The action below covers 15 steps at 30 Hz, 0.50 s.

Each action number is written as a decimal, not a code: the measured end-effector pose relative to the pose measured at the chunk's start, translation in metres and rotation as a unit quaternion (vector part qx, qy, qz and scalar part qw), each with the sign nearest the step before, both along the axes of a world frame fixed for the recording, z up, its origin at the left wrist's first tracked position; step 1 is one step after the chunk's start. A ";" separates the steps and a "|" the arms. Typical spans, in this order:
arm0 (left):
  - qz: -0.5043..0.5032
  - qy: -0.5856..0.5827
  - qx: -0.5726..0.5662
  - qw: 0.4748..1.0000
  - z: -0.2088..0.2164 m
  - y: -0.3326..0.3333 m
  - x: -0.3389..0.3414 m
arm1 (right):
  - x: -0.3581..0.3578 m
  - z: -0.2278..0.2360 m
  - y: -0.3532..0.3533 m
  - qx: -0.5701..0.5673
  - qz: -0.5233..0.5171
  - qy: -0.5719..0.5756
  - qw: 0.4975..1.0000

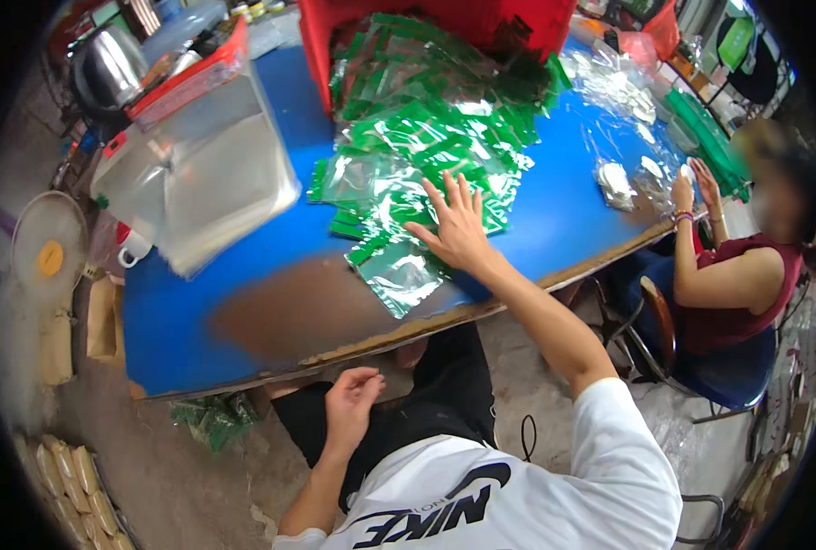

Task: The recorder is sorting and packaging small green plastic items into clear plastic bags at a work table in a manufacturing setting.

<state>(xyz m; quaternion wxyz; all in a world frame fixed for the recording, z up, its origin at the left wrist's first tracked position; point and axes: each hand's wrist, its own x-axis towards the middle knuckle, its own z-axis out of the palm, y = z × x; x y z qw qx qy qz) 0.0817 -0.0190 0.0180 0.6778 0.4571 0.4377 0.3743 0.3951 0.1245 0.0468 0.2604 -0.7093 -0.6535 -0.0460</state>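
Green-edged clear plastic packets [417, 137] spill in a heap from a red bin [319, 55] onto the blue table [289, 101]. My right hand [461, 229] lies over the near part of this heap, fingers spread, palm down, touching the packets. One packet [399, 275] sticks out toward me, just left of that hand. My left hand [353, 399] hangs above my lap, below the table edge, its fingers curled in and nothing visible in them.
Stacks of clear plastic bags [224, 183] lie at the left. A steel kettle [115, 69] stands behind them. At the right, a seated co-worker [738, 275] handles small white pieces [614, 183] at the table. Green packets [215, 417] lie on the floor under the table.
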 end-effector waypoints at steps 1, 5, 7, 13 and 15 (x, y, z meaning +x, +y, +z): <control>-0.007 -0.014 -0.013 1.000 0.003 0.002 0.005 | -0.011 0.007 -0.012 0.014 0.038 0.002 0.999; 0.026 -0.104 -0.169 0.980 0.015 0.015 0.013 | -0.050 0.012 -0.087 -0.051 0.181 -0.044 0.981; 0.023 -0.142 -0.176 0.974 0.021 0.019 0.023 | -0.073 0.000 -0.112 -0.041 0.221 -0.016 0.974; 0.095 -0.148 -0.120 0.977 0.005 0.009 0.028 | -0.081 0.012 -0.085 0.024 0.234 0.083 0.968; 0.093 -0.134 -0.169 0.972 0.017 0.009 0.014 | -0.059 0.011 -0.063 0.020 0.131 -0.010 0.991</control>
